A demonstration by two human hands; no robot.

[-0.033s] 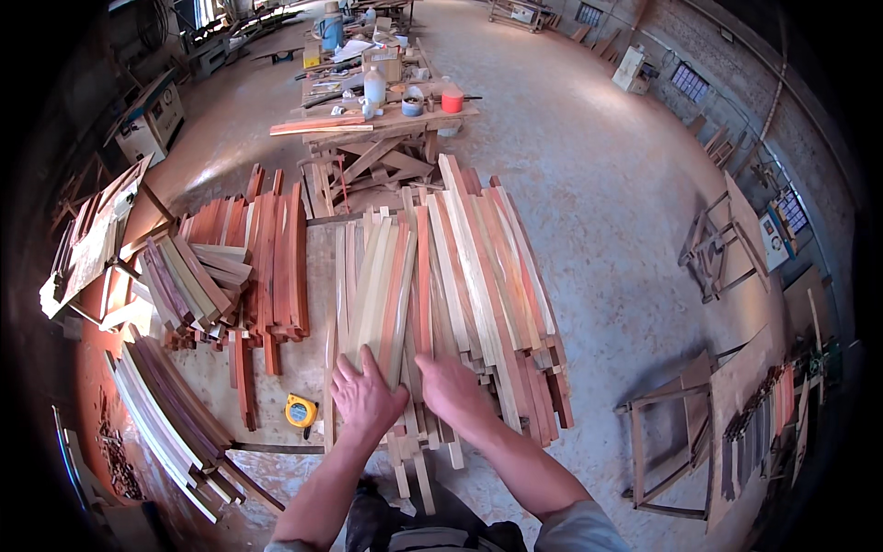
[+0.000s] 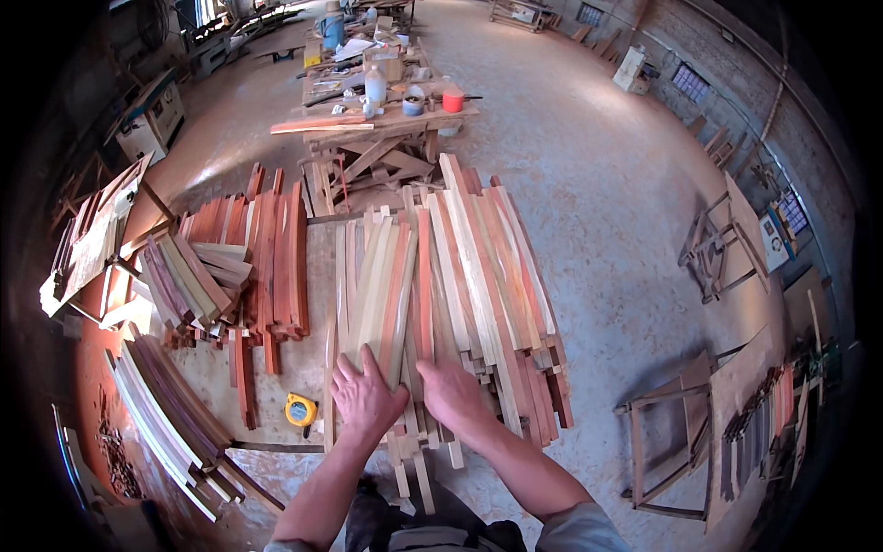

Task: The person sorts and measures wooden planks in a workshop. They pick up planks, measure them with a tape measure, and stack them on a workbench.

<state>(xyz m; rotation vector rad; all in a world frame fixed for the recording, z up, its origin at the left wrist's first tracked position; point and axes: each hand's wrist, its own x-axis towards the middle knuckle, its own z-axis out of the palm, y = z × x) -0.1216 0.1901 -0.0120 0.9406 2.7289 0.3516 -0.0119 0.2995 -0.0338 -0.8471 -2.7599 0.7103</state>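
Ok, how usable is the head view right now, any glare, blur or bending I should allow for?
Head view: sharp around the left hand and right hand on the wood strips; fisheye bends straight edges toward the rim, corners are black; sunlight washes out the concrete floor somewhat; the far workbench is small but legible.

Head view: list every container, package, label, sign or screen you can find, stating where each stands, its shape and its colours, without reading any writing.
White plastic bottle: upright on the far workbench, tall and rounded.
Red tub: right end of that workbench, short and round.
Small pale-lidded pot: left of the red tub, round, bluish.
Yellow tape measure: on the table left of the left hand, boxy, with a dark face.
No screens or signs are clearly visible.
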